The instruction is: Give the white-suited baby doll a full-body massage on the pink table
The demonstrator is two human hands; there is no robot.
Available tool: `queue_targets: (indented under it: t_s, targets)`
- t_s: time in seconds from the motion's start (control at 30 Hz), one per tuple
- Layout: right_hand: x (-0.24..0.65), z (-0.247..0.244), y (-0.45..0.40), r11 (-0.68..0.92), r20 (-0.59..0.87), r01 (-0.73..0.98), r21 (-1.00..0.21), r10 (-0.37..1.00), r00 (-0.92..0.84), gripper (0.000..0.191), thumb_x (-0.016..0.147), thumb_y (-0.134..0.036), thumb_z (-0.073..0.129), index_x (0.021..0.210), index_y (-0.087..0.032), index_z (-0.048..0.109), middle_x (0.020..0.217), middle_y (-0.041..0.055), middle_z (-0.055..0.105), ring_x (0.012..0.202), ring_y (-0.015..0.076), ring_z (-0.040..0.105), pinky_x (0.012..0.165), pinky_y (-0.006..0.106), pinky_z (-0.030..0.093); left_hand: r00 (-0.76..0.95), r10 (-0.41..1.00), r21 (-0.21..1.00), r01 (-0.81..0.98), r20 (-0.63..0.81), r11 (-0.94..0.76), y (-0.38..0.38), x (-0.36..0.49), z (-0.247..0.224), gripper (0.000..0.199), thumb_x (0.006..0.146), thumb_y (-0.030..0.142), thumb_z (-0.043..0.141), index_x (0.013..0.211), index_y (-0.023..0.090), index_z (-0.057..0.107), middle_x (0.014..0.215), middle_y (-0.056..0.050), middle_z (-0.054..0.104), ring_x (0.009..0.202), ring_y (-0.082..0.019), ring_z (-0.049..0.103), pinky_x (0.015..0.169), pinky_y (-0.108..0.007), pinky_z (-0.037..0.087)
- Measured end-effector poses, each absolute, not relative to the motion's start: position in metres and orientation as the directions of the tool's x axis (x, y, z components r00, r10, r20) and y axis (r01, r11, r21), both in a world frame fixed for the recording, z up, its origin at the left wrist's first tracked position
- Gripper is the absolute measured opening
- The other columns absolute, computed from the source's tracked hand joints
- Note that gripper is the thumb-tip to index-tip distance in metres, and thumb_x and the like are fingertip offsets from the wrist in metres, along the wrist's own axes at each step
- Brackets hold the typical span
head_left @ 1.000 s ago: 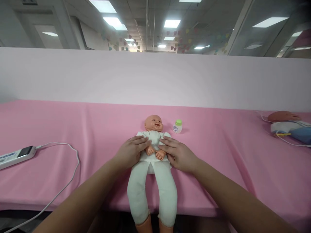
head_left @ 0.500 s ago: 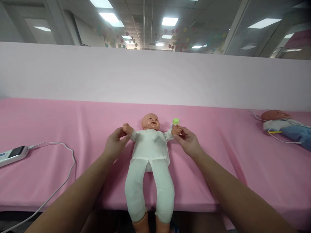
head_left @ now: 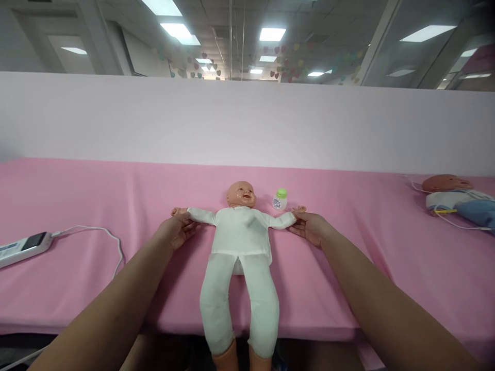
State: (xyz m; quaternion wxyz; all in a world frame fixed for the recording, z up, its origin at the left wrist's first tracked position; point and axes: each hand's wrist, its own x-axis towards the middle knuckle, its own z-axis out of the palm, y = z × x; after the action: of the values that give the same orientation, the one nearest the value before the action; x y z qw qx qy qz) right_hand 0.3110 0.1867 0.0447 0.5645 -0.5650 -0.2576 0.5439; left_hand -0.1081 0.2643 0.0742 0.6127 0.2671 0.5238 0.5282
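Observation:
A baby doll (head_left: 242, 234) in a white top and trousers lies on its back, with both arms spread out sideways and its lower legs over the front edge. At the doll's wrist on the left side, my left hand (head_left: 178, 230) holds the sleeve end, its lower fingers slanting loosely below the arm. My right hand (head_left: 314, 229) grips the other wrist between thumb and fingers, the remaining fingers stretched out under the sleeve. Just above that arm stands a small clear bottle (head_left: 279, 201) with a green cap, apart from my hand.
The pink-covered table (head_left: 127, 196) ends at a white partition (head_left: 247, 123) at the back. A white handheld device (head_left: 25, 250) with a screen and cable lies at left. At far right lies a second doll (head_left: 460, 198) in white and blue, with thin tubing around it.
Both my hands have moved outward and slightly down, drawing the doll's bent arms out straight to the sides. The green-capped bottle now shows fully.

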Motion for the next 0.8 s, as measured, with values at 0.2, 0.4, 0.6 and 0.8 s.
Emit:
queue_targets:
  t_s: [0.2,0.4,0.6,0.8]
  targets:
    - [0.293,0.055,0.181,-0.023,-0.090,-0.189,-0.982,0.931,0.353,0.035,0.095,-0.039,0.073,0.124,-0.021,0.063,0.126,0.0121,0.072,0.108,0.0269,0.075,0.094,0.044,0.067,-0.171,0.967,0.960,-0.239,-0.188,0.144,0.266,-0.107,0.066,0.015,0.089,0.017,0.069,0.103,0.017,0.064,0.098,-0.012,0.075,0.079,-0.023,0.075,0.073,-0.040,0.066]
    - [0.257,0.068,0.162,0.291,0.370,0.300,-0.909,0.895,0.251,0.041,0.092,-0.039,0.074,0.129,-0.026,0.062,0.128,0.0072,0.073,0.117,0.0269,0.071,0.101,0.048,0.062,-0.076,0.947,0.919,0.278,0.311,-0.280,0.237,-0.087,0.069,0.028,0.091,0.034,0.069,0.117,0.025,0.065,0.115,-0.006,0.074,0.107,-0.027,0.072,0.089,-0.040,0.061]
    - [0.234,0.072,0.147,0.573,0.590,0.657,-0.491,0.773,-0.233,0.034,0.091,-0.021,0.067,0.124,-0.027,0.071,0.128,0.0060,0.074,0.122,0.0280,0.069,0.108,0.051,0.056,0.348,0.768,0.532,0.567,0.537,-0.629,0.212,-0.067,0.073,0.030,0.094,0.034,0.065,0.123,0.028,0.070,0.123,-0.006,0.073,0.114,-0.028,0.067,0.097,-0.043,0.056]
    - [0.224,0.067,0.147,0.619,0.548,0.766,-0.172,0.706,-0.448,0.033,0.094,-0.015,0.062,0.122,-0.024,0.077,0.134,0.0105,0.071,0.130,0.0324,0.063,0.108,0.053,0.056,0.553,0.627,0.191,0.647,0.549,-0.738,0.213,-0.065,0.073,0.032,0.097,0.026,0.059,0.127,0.027,0.072,0.125,-0.008,0.072,0.118,-0.030,0.064,0.100,-0.048,0.055]
